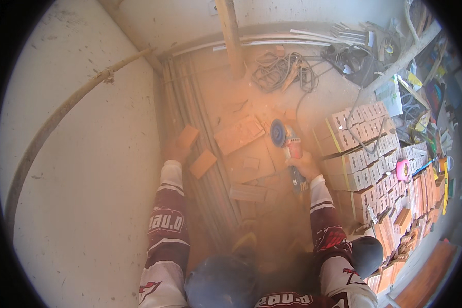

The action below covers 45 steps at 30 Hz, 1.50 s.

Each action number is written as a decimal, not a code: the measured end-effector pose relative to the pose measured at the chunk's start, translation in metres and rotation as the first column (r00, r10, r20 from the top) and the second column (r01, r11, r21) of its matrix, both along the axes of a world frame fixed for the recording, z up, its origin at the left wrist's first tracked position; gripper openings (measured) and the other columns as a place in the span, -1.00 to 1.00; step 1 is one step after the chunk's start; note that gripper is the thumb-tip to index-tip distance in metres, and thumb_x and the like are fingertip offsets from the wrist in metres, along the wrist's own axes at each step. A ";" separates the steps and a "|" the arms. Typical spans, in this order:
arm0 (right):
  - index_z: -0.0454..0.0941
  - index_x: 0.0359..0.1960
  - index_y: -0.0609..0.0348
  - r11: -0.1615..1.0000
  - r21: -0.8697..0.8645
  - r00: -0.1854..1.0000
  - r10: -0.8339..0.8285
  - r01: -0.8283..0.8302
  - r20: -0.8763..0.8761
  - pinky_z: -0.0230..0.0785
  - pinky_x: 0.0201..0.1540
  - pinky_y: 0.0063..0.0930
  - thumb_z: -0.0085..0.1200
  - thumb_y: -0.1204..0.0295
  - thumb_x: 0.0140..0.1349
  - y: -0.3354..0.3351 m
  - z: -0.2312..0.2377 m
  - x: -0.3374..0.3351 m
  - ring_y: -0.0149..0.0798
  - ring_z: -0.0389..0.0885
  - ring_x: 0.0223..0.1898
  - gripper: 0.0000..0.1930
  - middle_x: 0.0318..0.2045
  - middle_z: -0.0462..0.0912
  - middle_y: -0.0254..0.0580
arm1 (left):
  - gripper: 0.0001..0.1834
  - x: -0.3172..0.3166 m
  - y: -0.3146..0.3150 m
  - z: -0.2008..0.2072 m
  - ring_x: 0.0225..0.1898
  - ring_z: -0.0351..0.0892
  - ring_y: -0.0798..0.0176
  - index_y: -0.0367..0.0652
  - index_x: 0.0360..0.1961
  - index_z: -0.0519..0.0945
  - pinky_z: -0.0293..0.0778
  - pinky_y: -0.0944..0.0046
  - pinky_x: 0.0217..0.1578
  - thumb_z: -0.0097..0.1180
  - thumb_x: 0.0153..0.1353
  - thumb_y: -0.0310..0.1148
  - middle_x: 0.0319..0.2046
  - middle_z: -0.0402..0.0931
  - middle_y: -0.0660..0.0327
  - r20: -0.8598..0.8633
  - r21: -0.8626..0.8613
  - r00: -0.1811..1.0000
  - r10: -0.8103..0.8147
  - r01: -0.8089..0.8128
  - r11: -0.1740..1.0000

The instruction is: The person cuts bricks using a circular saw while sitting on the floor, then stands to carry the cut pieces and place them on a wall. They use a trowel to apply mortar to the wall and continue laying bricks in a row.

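My right hand (306, 165) is wrapped round an angle grinder (294, 149), red and dark, its round blue-grey disc (278, 133) tilted up toward the left. On the left, my left hand (174, 152) grips a small orange clay tile piece (188, 136); dust blurs its fingers. A second cut piece (203, 164) lies just below it, on long bars. Between my hands a larger terracotta tile (239, 134) rests on the floor, with a ridged offcut (248, 192) and smaller scraps nearer to me. Orange dust hangs over this whole area.
Long bars (192, 108) run along the left wall. A wooden post (230, 38) stands ahead, near a coiled cable (285, 72). Stacked hollow bricks (362, 149) rise close to my right arm, with a pink tape roll (402, 170) beside them. A curved pole (61, 110) leans left.
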State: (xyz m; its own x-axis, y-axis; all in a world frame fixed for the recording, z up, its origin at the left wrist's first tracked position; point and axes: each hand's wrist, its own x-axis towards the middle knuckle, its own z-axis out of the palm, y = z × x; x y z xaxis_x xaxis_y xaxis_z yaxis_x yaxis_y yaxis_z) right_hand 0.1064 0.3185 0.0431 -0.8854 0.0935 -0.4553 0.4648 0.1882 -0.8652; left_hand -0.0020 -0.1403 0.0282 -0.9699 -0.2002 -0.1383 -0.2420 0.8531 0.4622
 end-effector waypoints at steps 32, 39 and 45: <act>0.52 -0.18 0.27 0.991 0.029 0.990 -0.134 0.133 0.041 0.37 -0.26 -0.43 0.24 0.31 -0.13 0.011 0.022 0.007 -0.36 0.55 -0.32 -0.56 -0.33 0.58 -0.27 | -0.34 0.038 0.104 0.017 -0.15 0.59 0.17 -0.22 -0.01 0.54 0.47 0.24 -0.10 0.12 0.11 0.17 -0.23 0.61 0.08 0.433 0.659 0.748 -0.503 0.118 0.742; 0.53 -0.18 0.27 0.998 0.013 0.997 -0.065 0.066 -0.052 0.36 -0.27 -0.42 0.23 0.32 -0.12 0.000 0.038 0.008 -0.37 0.54 -0.32 -0.57 -0.34 0.57 -0.29 | -0.44 -0.019 0.093 0.010 -0.52 0.60 0.20 -0.24 -0.11 0.55 0.49 0.31 -0.61 -0.02 0.23 0.10 -0.39 0.58 0.09 0.580 0.604 0.813 -0.051 -0.387 0.696; 0.53 -0.17 0.26 0.997 0.035 0.998 -0.065 0.065 -0.024 0.36 -0.25 -0.43 0.24 0.33 -0.11 0.006 0.027 0.009 -0.38 0.53 -0.30 -0.58 -0.34 0.57 -0.30 | -0.51 -0.022 0.109 -0.036 -0.53 0.60 0.13 -0.29 -0.10 0.53 0.54 0.26 -0.60 0.02 0.24 -0.03 -0.34 0.57 0.04 0.423 0.648 0.905 0.034 -0.329 0.686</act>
State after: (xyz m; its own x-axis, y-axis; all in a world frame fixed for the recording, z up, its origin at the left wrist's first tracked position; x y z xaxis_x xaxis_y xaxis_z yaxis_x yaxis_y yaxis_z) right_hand 0.1149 0.3245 0.0702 -0.8871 0.1672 -0.4303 0.4572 0.1895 -0.8689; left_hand -0.0237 -0.0315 -0.0081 -0.7751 -0.0705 -0.6279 -0.6240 0.2415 0.7432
